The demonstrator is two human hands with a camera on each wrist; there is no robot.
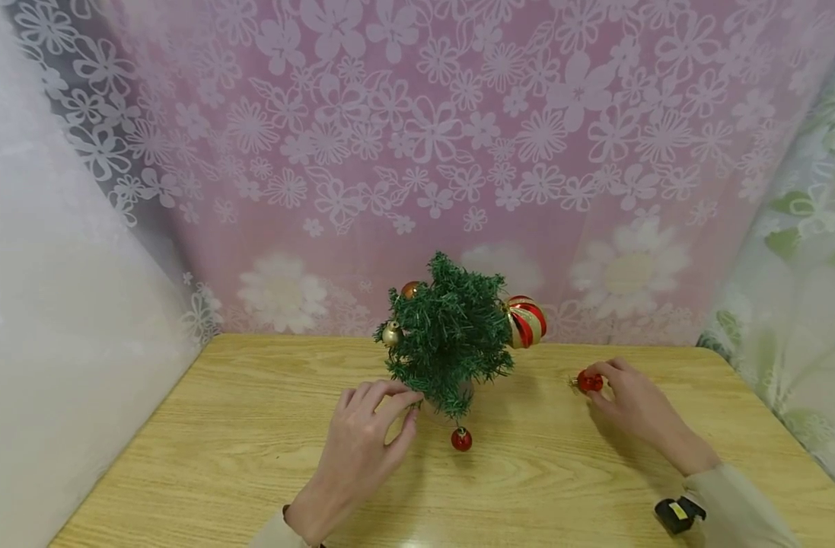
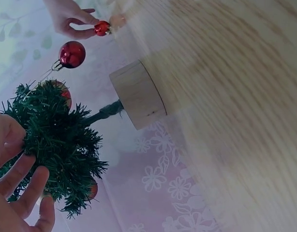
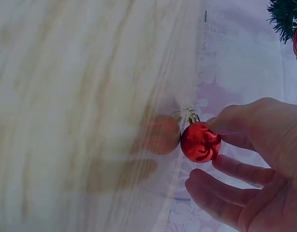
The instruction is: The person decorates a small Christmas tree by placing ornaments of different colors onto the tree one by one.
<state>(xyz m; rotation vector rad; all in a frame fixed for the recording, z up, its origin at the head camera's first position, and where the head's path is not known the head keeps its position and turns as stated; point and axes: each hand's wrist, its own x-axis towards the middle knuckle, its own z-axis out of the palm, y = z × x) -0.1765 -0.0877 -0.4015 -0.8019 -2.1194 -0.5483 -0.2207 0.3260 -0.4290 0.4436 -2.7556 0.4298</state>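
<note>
A small artificial Christmas tree (image 1: 451, 327) stands on a round wooden base (image 2: 138, 94). My left hand (image 1: 365, 438) is at its lower near-left side, thumb and index finger pinching a green branch tip. From a near branch hangs a shiny red ball ornament (image 1: 461, 439). To the right of the tree, my right hand (image 1: 632, 399) holds another red ball ornament (image 3: 200, 142) between thumb and fingers, low at the tabletop. Its gold cap (image 3: 193, 118) points away from the palm, toward the tree in the head view.
A large red-and-gold striped ball (image 1: 525, 322) hangs on the tree's right. Gold (image 1: 391, 334) and orange (image 1: 410, 289) balls hang on its left. A black device (image 1: 679, 514) sits by the right sleeve. Behind the wooden table (image 1: 253, 426) hangs a flowered curtain (image 1: 403, 152).
</note>
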